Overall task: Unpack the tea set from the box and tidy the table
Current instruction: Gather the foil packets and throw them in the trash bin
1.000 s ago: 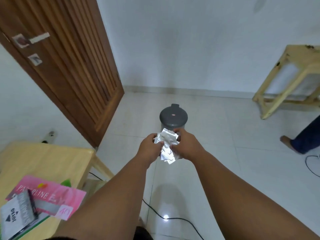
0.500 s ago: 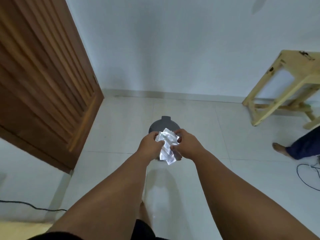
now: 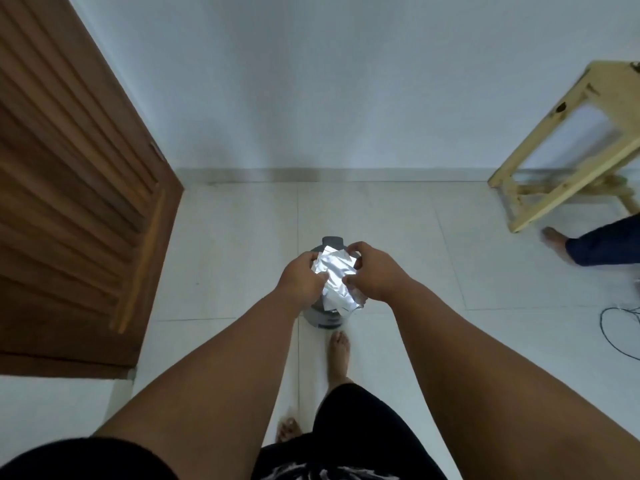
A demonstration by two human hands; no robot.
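Crumpled foil wrapper [image 3: 336, 278] pinched between left hand [image 3: 302, 279] and right hand [image 3: 374, 273] fingers, above bin [image 3: 320, 315].

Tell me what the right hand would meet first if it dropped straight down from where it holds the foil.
Most likely the grey bin, whose lid sits right under the right hand and the crumpled foil. How far below is unclear from this view.

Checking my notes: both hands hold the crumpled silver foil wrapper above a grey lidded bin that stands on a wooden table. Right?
Not quite. The head view shows the grey lidded bin standing on the white tiled floor, not a table. Both the left hand and right hand do hold the crumpled silver foil wrapper above it.
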